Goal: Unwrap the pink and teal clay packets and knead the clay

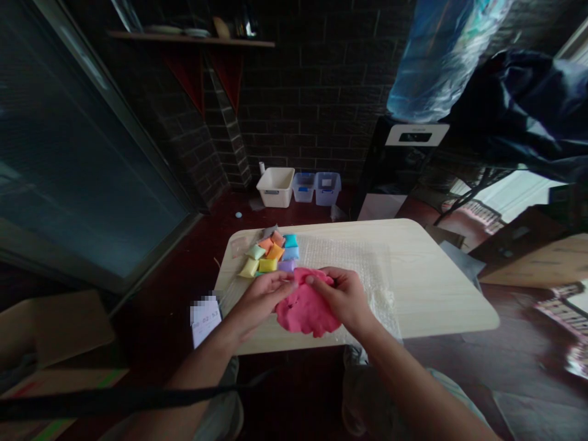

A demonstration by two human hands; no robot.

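Note:
A flattened, ragged-edged sheet of pink modelling clay [307, 309] hangs between my two hands above the near part of the table. My left hand [264, 297] grips its upper left edge, thumb on top and fingers partly behind it. At the upper right edge, my right hand [344, 294] pinches the clay between thumb and fingers. Just beyond my hands lies a cluster of small coloured packets [275, 252], in yellow, orange, green, blue, purple and grey. Bubble wrap [362, 263] is spread under and behind the clay.
The pale wooden table [441, 282] has rounded corners. A phone showing a timer [206, 321] is at its left. Plastic bins [277, 187] stand on the floor by the brick wall. A water dispenser [386, 165] is behind the table. Cardboard boxes [68, 331] sit at left and right.

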